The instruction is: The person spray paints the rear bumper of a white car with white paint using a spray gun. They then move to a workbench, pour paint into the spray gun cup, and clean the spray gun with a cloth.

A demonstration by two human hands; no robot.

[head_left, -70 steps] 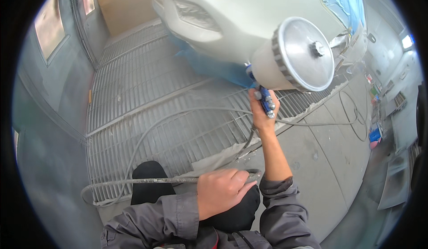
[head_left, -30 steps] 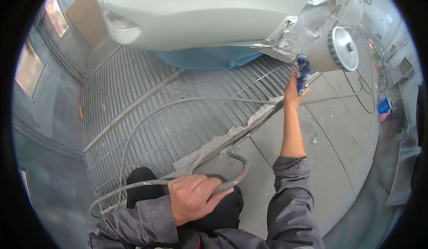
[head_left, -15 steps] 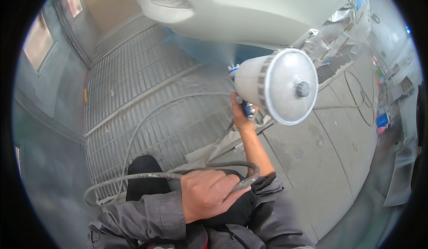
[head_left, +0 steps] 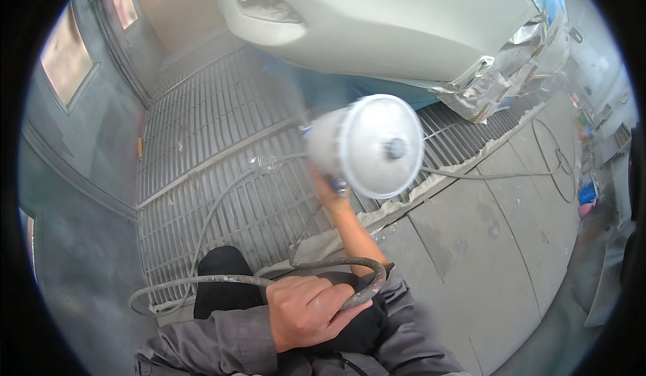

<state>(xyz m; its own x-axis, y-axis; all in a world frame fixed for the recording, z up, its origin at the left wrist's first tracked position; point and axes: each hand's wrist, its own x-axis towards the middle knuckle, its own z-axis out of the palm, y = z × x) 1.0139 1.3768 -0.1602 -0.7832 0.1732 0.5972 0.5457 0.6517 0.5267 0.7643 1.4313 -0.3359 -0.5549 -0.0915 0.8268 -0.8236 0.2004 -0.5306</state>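
Note:
My right hand [head_left: 328,191] grips a spray gun with a large pale cup [head_left: 363,146], its lid toward me; motion blurs it. A pale mist rises from its front toward the lower edge of a pale bumper [head_left: 377,22], below which blue plastic sheeting [head_left: 410,94] hangs. My left hand [head_left: 306,309], low at the middle over my dark-clad knee, is closed around a paint-spattered hose [head_left: 353,263] that loops toward the gun.
Crumpled masking film [head_left: 478,100] covers the bumper's right end. A floor grating [head_left: 195,127] borders concrete slabs [head_left: 491,241]. The hose lies looped across both. A brown board [head_left: 175,9] leans by the left wall; small cans [head_left: 587,191] stand along the right.
The spray gun in my right hand swung right, then back leftward past the middle, farther left than half a second ago. My left hand stays on the hose.

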